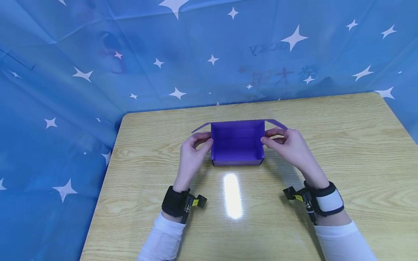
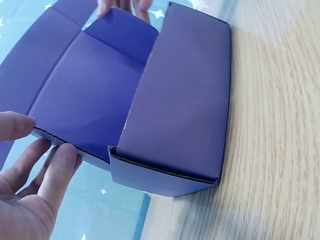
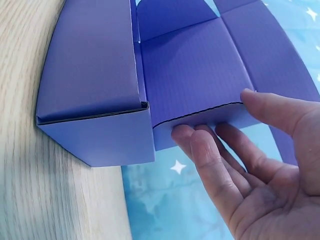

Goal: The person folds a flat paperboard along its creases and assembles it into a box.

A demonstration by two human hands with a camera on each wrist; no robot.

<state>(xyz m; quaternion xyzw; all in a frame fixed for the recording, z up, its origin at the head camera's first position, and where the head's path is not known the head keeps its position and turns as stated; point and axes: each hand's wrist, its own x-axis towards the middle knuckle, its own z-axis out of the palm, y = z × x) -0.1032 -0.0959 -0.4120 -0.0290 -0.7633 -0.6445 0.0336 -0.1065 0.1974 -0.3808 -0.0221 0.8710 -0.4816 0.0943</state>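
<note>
Partly behind its side walls go the fingers that hold the open purple box (image 1: 237,143), which sits on the wooden table (image 1: 147,163) toward its far edge. The left hand (image 1: 194,150) pinches the left wall between thumb and fingers; the right hand (image 1: 287,145) does likewise at the right, its fingertips half lost behind the cardboard in the head view. Both wrist views cut off the palms and the outer end of the raised lid, and the box's underside cannot be seen. White sleeves (image 1: 163,235) run out of the lower edge, below dark wrist straps (image 1: 174,202). Behind, lettering on the starry blue cloth (image 1: 196,40) is too faint to read, and glare whitens one patch of tabletop.
</note>
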